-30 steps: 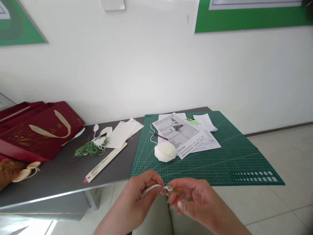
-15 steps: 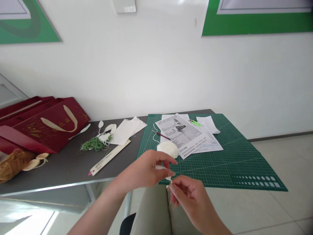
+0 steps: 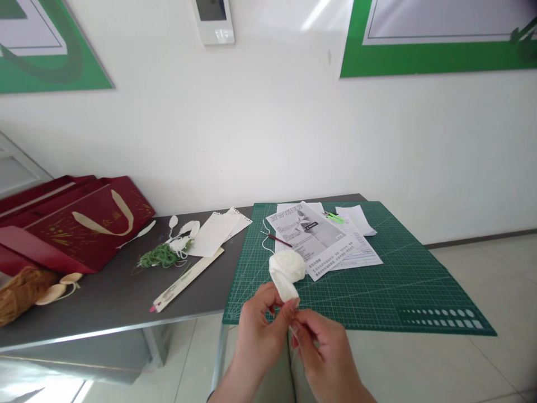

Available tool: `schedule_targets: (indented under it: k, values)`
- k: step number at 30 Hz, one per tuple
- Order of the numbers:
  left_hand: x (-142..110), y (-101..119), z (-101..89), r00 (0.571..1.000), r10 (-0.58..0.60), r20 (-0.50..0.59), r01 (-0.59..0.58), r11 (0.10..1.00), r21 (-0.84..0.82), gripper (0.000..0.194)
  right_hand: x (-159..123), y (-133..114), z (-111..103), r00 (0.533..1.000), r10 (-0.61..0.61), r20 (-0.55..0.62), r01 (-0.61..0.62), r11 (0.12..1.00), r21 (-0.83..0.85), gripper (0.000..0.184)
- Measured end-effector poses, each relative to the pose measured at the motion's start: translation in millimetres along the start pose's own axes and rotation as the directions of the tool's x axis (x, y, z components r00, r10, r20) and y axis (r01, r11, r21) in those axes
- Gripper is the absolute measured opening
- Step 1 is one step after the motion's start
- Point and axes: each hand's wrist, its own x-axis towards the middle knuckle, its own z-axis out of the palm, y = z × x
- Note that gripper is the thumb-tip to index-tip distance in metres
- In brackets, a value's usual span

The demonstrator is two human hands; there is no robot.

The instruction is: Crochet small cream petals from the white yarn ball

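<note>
My left hand (image 3: pixel 260 324) pinches the lower end of a white crocheted piece (image 3: pixel 283 286), shaped like a long petal, between thumb and fingers. Close against it, my right hand (image 3: pixel 326 346) is closed, its thumb and forefinger pressed together at the base of the same piece. What lies between the right fingertips is mostly hidden. Just behind the piece, a ball of white yarn (image 3: pixel 294 264) rests on the green cutting mat (image 3: pixel 403 280). A strand runs from the ball past a slim dark red crochet hook (image 3: pixel 280 240).
Printed sheets (image 3: pixel 319 240) and green-handled snips (image 3: pixel 334 217) lie on the mat. Further left are note papers (image 3: pixel 210 232), a ruler-like strip (image 3: pixel 188 280), green yarn (image 3: pixel 159 256), white petals (image 3: pixel 173 222), brown yarn (image 3: pixel 25 294) and red gift bags (image 3: pixel 92 224).
My left hand has turned and dropped lower, so the white piece now points up and away. My right hand has moved slightly down and stays beside it. The view has tilted up a little.
</note>
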Motion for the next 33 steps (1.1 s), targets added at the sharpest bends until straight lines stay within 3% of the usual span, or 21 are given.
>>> schedule_targets:
  k: [5,10,16,19,23,26,30,33]
  values:
    - [-0.6,-2.9,0.4,0.998,0.003,-0.056,-0.005,0.999,-0.047,0.022,6.0,-7.6,-3.7,0.999,-0.034,-0.011,0.033,0.996,-0.081,0.026]
    - [-2.9,-5.0,5.0,0.994,-0.104,0.04,0.11,0.972,-0.206,0.022,10.8,-9.7,-7.8,0.998,0.055,0.027,-0.055,0.998,-0.004,0.03]
    - [-1.2,-5.8,4.3,0.989,-0.149,0.016,0.148,0.952,-0.269,0.024,9.3,-1.0,-2.5,0.977,0.177,0.117,-0.199,0.955,0.222,0.025]
    - [-0.8,-4.1,2.8,0.99,-0.142,-0.01,0.136,0.965,-0.226,0.025,8.3,0.0,-0.3,0.987,0.148,0.062,-0.159,0.959,0.236,0.026]
    - [1.2,-7.1,3.9,0.99,-0.085,-0.11,0.066,0.984,-0.168,0.028,9.6,-0.1,3.6,0.996,0.056,-0.067,-0.051,0.996,0.076,0.026]
    - [5.7,-15.2,6.4,0.984,-0.099,-0.145,0.069,0.977,-0.201,0.032,11.4,4.0,8.1,0.992,0.053,-0.115,-0.047,0.998,0.052,0.027]
    - [10.8,-18.3,5.3,0.983,-0.171,-0.062,0.149,0.954,-0.26,0.024,12.4,9.4,7.1,0.994,0.073,-0.079,-0.065,0.993,0.097,0.025]
    - [11.2,-9.6,0.7,0.98,-0.194,0.036,0.197,0.94,-0.278,0.025,12.8,8.5,-1.7,0.989,0.14,0.053,-0.148,0.956,0.252,0.026]
